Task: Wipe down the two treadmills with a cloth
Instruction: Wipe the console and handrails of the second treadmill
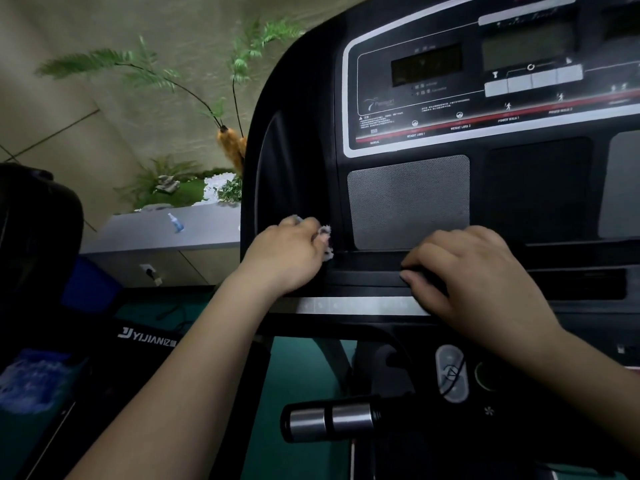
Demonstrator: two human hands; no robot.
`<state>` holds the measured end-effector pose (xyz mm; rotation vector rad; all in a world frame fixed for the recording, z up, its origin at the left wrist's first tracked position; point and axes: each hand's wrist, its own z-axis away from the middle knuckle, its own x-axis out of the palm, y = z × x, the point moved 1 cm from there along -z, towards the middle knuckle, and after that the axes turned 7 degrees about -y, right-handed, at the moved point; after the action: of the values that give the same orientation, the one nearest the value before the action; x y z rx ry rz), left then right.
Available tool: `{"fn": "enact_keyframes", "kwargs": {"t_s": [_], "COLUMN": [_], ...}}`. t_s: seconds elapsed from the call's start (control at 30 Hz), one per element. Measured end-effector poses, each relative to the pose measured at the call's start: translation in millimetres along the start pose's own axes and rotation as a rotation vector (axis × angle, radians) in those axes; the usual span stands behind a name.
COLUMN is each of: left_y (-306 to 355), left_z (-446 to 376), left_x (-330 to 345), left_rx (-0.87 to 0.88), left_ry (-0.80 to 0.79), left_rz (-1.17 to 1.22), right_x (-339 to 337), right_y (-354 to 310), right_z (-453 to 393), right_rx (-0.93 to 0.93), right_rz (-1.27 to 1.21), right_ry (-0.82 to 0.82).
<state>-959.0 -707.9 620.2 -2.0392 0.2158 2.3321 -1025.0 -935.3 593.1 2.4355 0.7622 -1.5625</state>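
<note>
- Fingers of the left hand [289, 256] curl tight around a small crumpled white cloth [325, 237], only a few tufts of which poke out past the knuckles.
- That bunched cloth presses against the black plastic console of the near treadmill [298, 161], at the lower left corner where the curved side panel meets the ledge under the grey perforated speaker grille [408, 200].
- Curled fingers of the right hand [481, 275] hook over the front edge of the black ledge just beside the left hand, with the thumb tucked under the lip; this hand grips the console itself and carries no cloth.
- Above both hands sits the display panel [485, 81], white-bordered, with dark screens, a row of pale keys and a red stripe of small printed labels; the print is too blurred to read in full.
- Below the hands a silver strip [346, 305] runs across the console, and lower still a black handlebar with two shiny metal sensor bands [329, 420] juts to the left.
- An oval grey button pad [450, 372] sits on the arm under the right wrist.
- To the left, a second black treadmill [34, 237] stands alongside, with white lettering reading YIJIAN on its frame.
- Behind it, a grey counter [156, 233] bears a small blue spray bottle [176, 222], tilted, well apart from both hands.
- Green fern-like fronds [114, 64] rise from a planter beyond the counter.
- Green flooring [304, 375] shows beneath the console.
</note>
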Motion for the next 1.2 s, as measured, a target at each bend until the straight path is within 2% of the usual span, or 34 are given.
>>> {"fn": "enact_keyframes", "kwargs": {"t_s": [0.17,0.33,0.53,0.6,0.7,0.93,1.2], "left_y": [-3,-9,5,14,14,3,21], "left_z": [20,25,14,14,11,11,39], "left_x": [-4,-4,-2,-1,0,3,13], "left_rx": [0.153,0.236,-0.067,-0.157,-0.199,0.09,0.252], "left_ry": [0.001,-0.026,-0.159,-0.111,-0.085,-0.019,0.15], "left_rz": [0.113,0.098,-0.095,-0.236,-0.141,0.031,0.093], "right_x": [-1,-1,-2,-2,-1,-1,0], "right_y": [0,-1,0,1,1,0,-3], "right_z": [0,0,0,0,1,1,-2], "right_rx": [0.003,0.004,-0.001,-0.001,-0.003,0.0,0.008], "right_rz": [-0.01,-0.016,-0.02,-0.027,-0.031,-0.022,0.02], "right_ry": [0.006,0.009,0.01,0.012,0.025,0.03,0.021]}}
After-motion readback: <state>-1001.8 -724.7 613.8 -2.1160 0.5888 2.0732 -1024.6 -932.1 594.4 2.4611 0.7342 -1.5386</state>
